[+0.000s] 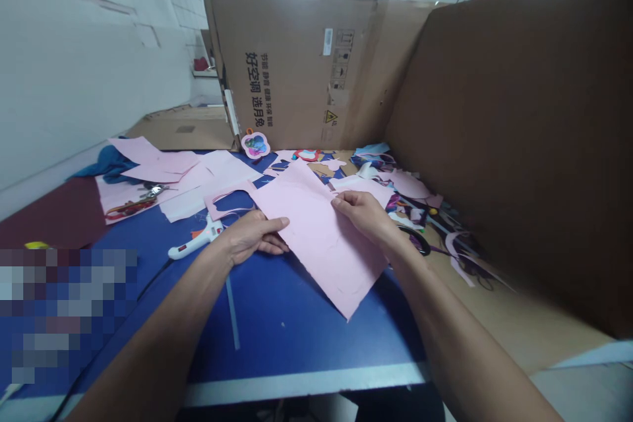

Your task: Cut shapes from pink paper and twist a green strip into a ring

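Note:
A pink sheet of paper (316, 231) is held tilted above the blue table, with faint curved outlines on its lower part. My left hand (254, 236) grips its left edge, thumb on top and fingers beneath. On the far right edge, my right hand (363, 211) pinches the same sheet between thumb and fingers. A white glue gun (196, 241) lies on the table just left of my left hand. Behind that hand is a pink paper piece (230, 201) with a cut-out opening.
Pink sheets (158, 161) and scissors (153, 192) lie at the left. Scraps of paper (405, 183) and a black tape roll (418, 237) are at the right. Cardboard walls (297, 72) enclose the back and right. A flower-shaped ornament (256, 144) leans at the back.

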A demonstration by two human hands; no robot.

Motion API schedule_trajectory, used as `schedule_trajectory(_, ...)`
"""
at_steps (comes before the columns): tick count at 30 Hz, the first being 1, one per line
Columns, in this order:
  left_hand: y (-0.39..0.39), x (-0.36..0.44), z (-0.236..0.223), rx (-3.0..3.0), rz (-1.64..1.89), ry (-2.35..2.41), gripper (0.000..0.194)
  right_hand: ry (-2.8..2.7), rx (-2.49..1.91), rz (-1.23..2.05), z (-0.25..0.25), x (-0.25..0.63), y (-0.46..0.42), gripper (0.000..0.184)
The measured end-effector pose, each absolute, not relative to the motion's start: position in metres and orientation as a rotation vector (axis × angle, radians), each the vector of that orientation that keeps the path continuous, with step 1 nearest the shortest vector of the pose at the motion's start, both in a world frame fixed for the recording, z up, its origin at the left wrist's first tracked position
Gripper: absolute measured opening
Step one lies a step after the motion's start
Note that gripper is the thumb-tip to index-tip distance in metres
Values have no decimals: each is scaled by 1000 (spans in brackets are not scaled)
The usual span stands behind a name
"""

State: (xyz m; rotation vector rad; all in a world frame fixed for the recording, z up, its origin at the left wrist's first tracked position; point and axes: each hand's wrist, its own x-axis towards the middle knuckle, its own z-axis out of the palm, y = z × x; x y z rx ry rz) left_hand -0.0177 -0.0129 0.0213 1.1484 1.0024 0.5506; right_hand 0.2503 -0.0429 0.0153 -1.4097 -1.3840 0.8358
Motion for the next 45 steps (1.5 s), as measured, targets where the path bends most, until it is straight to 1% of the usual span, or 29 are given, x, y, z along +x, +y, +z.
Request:
schedule_trajectory(6, -2, -29, 27, 1099, 875, 1046, 34, -1494, -1421, 856, 20, 255, -47, 37)
schedule_trajectory(10, 3, -32, 27, 1037, 1031, 1044, 34, -1422, -1465, 926, 16, 256, -46, 31)
schedule_trajectory(12, 1, -28, 25, 986, 1038, 1014, 31, -1272, -1443, 958, 12, 254, -44, 29)
schedule_trajectory(16, -9, -12, 16, 1026, 870, 929, 29, -993, -1282, 1049, 2, 243, -38, 34)
schedule_trajectory(18, -12, -6, 14, 1049, 827, 945, 28, -962, -1206, 1104, 0, 238, -36, 35)
schedule_trajectory(20, -9, -8, 17, 1041, 869, 973, 24, -1001, -1185, 1122, 1, 238, -36, 35)
schedule_trajectory(22, -2, -19, 25, 1007, 1015, 966, 23, -1098, -1245, 1007, 4, 245, -35, 31)
schedule_trajectory(25, 12, -46, 43, 908, 1268, 926, 27, -1374, -1437, 549, 5, 254, -36, 27)
schedule_trajectory(27, 18, -63, 52, 856, 1337, 926, 24, -1671, -1525, 296, 1, 252, -38, 31)
schedule_trajectory(28, 19, -69, 55, 851, 1334, 922, 22, -1839, -1529, 236, -2, 248, -40, 36)
schedule_trajectory(30, 19, -77, 57, 855, 1307, 896, 19, -2122, -1525, 154, -9, 236, -44, 45)
schedule_trajectory(32, 16, -79, 57, 876, 1279, 852, 20, -2225, -1643, 61, -15, 225, -48, 49)
schedule_trajectory(35, 12, -75, 55, 915, 1240, 787, 26, -2274, -1742, 2, -21, 223, -51, 44)
schedule_trajectory(41, 7, -57, 45, 1001, 961, 665, 33, -2177, -1919, -155, -27, 263, -47, 43)
schedule_trajectory(43, 6, -49, 40, 1032, 880, 623, 29, -2097, -1944, -159, -28, 275, -45, 43)
schedule_trajectory(45, 6, -42, 36, 1034, 788, 623, 22, -2045, -1843, -165, -28, 282, -45, 49)
